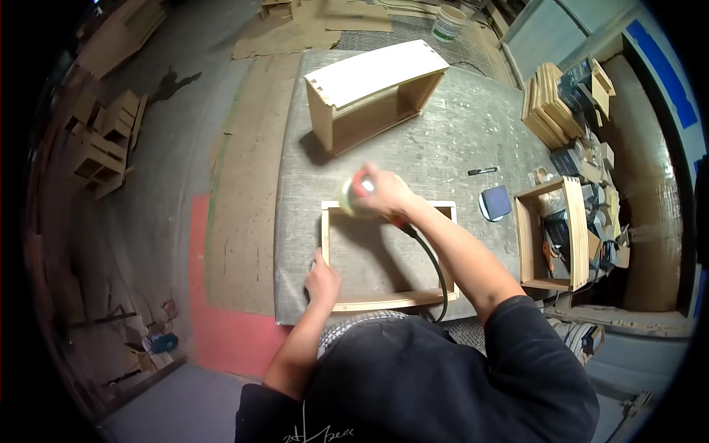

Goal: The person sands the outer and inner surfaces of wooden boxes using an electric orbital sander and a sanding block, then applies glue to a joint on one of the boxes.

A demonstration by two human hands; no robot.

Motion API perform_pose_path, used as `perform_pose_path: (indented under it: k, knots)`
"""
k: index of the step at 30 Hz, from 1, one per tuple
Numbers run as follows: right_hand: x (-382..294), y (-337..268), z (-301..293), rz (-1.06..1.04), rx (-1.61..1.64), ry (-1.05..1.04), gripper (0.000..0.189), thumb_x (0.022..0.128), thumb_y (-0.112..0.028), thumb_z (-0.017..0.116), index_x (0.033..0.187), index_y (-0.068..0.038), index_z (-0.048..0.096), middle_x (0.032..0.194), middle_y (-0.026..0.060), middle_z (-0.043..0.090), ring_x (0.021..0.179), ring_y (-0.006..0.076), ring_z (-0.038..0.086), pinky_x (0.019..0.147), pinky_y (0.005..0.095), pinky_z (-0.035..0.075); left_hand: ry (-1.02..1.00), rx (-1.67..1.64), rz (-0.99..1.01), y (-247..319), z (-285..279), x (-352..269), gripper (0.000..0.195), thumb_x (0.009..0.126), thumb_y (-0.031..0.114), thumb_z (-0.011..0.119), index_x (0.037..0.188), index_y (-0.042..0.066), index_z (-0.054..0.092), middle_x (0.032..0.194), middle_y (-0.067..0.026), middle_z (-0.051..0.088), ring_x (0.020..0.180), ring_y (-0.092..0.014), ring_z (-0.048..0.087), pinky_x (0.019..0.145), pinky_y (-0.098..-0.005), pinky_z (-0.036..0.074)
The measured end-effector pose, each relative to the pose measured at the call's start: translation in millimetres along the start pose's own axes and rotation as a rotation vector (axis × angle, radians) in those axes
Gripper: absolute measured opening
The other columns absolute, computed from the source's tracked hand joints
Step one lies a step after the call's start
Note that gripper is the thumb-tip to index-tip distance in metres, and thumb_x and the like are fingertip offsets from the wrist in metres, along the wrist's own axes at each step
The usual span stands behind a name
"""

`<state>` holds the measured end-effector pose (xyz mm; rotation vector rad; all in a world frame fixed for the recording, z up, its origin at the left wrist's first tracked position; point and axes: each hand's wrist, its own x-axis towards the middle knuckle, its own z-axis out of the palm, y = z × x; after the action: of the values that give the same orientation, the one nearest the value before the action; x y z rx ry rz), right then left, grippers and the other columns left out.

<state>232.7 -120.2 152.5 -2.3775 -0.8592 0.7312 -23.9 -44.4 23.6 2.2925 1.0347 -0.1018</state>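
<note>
My right hand (390,191) grips a red-topped random orbital sander (360,187), blurred, at the far rail of a wooden drawer frame (399,299). From the sander a dark hose (435,257) curves back over the frame towards my body. My left hand (324,281) holds the left side of that frame, which lies on the worktable near its front edge. Farther back, a second wooden drawer box (376,77) stands on its side with its pale curved front uppermost. The sander hides part of the far rail, and its pad is too blurred to make out.
The grey worktable (476,116) carries a black marker (482,171) and a dark blue block on a round disc (496,203). To the right stand another wooden drawer (577,235), boxes and stacked wood panels (545,108). A white bucket (448,23) is beyond the table.
</note>
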Motion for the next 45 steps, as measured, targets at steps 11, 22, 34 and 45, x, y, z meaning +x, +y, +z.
perform_pose_path:
  k: [11,22,34,45]
  knots:
    - [-20.1,-97.5,71.0,-0.316,-0.174,-0.131,0.042,0.077,-0.024,0.075,0.111,-0.005,0.057,0.100,0.0240,0.070,0.099,0.0432,0.068,0.085,0.0490,0.054,-0.440,-0.733,0.160,-89.4,-4.8,3.1,0.093,0.096,0.042,0.070,0.160,0.000,0.017,0.161,-0.0230,0.032,0.150,-0.026,0.031,0.122,-0.0408,0.026]
    - [-87.5,-107.7,103.3,-0.375,-0.381,-0.370,0.034,0.079,-0.025,0.073,0.107,-0.010,0.059,0.101,0.0177,0.072,0.097,0.0393,0.069,0.082,0.0474,0.056,-0.347,-1.060,-0.359,-167.7,-46.8,-40.6,0.069,0.103,0.056,0.050,0.143,0.001,0.049,0.129,-0.0187,0.066,0.116,-0.028,0.066,0.093,-0.0388,0.055]
    - [-183.8,-69.1,115.1,-0.216,-0.251,-0.314,0.069,0.080,-0.033,0.079,0.134,-0.010,0.042,0.103,0.0283,0.067,0.095,0.0476,0.067,0.081,0.0530,0.054,-0.430,-0.935,-0.054,-94.7,-36.2,42.2,0.043,0.105,0.043,0.056,0.132,0.010,0.060,0.086,0.0002,0.055,0.069,-0.010,0.050,0.057,-0.0250,0.043]
    - [-196.6,45.4,40.4,0.384,0.073,-0.392,0.071,0.069,-0.037,0.090,0.121,-0.002,0.057,0.102,0.0177,0.070,0.096,0.0288,0.068,0.088,0.0381,0.053,-0.317,-0.163,0.249,-4.2,-20.2,51.7,0.081,0.094,0.026,0.059,0.157,0.011,0.011,0.124,-0.0326,0.064,0.113,-0.049,0.063,0.099,-0.0544,0.049]
